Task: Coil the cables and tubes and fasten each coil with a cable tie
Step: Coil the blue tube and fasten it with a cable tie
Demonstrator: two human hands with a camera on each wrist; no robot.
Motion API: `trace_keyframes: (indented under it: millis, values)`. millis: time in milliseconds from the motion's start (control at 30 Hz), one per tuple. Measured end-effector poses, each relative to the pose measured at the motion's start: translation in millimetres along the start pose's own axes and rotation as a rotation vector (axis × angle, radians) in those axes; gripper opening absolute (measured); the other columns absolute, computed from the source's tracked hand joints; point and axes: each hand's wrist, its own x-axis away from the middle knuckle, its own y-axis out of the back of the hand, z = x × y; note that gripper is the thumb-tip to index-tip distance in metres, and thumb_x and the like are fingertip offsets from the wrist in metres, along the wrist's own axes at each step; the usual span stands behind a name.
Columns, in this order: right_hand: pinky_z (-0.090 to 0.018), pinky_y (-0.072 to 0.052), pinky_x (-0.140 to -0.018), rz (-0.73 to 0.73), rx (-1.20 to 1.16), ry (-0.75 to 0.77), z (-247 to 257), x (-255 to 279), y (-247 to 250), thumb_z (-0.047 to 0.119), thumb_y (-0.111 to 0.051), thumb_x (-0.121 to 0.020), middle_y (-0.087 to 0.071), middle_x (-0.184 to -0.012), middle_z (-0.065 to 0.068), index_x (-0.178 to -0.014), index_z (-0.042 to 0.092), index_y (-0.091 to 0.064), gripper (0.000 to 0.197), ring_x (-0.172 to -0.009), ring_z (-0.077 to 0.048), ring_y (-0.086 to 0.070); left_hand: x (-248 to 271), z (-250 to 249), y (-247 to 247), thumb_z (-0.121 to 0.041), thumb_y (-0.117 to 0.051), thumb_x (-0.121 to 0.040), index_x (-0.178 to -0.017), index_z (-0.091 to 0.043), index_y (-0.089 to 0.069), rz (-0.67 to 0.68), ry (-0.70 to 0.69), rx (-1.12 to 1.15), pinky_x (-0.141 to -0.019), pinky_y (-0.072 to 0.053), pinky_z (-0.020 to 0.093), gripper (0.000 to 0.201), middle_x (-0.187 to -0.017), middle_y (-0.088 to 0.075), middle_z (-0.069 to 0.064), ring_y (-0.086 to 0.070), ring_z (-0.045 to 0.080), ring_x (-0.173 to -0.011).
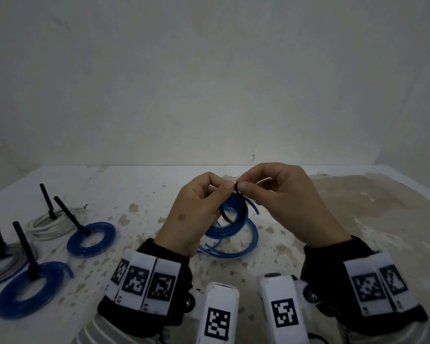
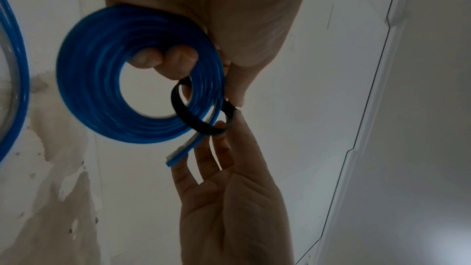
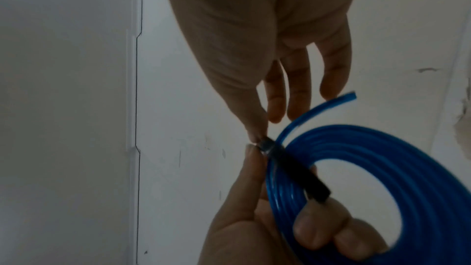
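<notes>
I see my left hand (image 1: 196, 214) holding a coil of blue tube (image 2: 114, 80) above the table (image 1: 333, 207), fingers curled through its centre. My right hand (image 1: 291, 202) pinches the black cable tie (image 2: 193, 120) looped around the coil, thumb and forefinger together, other fingers loosely spread.

left hand (image 1: 196, 214): raised, fingers curled, pinching | right hand (image 1: 291, 202): raised, thumb and forefinger pinched
</notes>
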Motion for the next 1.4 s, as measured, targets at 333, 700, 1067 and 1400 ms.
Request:
trace_keyframes:
  millis: [333,700,1067,1400]
  values:
    - [-0.008,-0.046,-0.065,0.131,0.257,0.142,22,-8,0,0.012,-0.064,-0.085,-0.065,-0.074,0.012,-0.073,0.021,-0.062,0.014,-0.077,-0.003,-0.062,-1,-4,5,-0.004,-0.052,-0.087,-0.074,-0.015,-0.058,0.035,0.127,0.107,-0.039,-0.030,0.020,0.018,-0.053,-0.052,-0.003,-0.027,0.010,-0.038]
    - [-0.013,-0.050,-0.060,-0.002,0.161,0.038,50,-27,6,0.011,-0.051,-0.092,-0.068,-0.072,0.002,-0.075,0.018,-0.055,0.020,-0.067,-0.006,-0.067,-2,-2,8,-0.003,-0.056,-0.087,-0.080,-0.011,-0.069,0.037,0.209,0.115,-0.035,-0.028,0.016,0.016,-0.061,-0.058,0.004,-0.026,0.009,-0.032]
    - [-0.013,-0.046,-0.082,0.309,0.195,0.038,46,-19,-9,0.024,-0.052,-0.091,-0.065,-0.107,0.011,-0.119,0.020,-0.059,0.029,-0.095,0.002,-0.060,-4,-5,17,-0.006,-0.059,-0.086,-0.085,-0.011,-0.068,-0.176,0.206,0.281,-0.035,-0.026,0.016,0.011,-0.059,-0.062,0.003,-0.026,0.008,-0.032]
    - [-0.018,-0.049,-0.073,0.128,-0.370,-0.265,53,-27,-10,0.016,-0.035,-0.098,-0.065,-0.061,-0.002,-0.070,0.014,-0.050,0.032,-0.068,-0.012,-0.062,0,-25,-4,-0.022,-0.063,-0.085,-0.081,-0.021,-0.068,-0.028,0.190,0.201,-0.035,-0.027,0.017,0.006,-0.060,-0.060,-0.006,-0.025,0.008,-0.033]
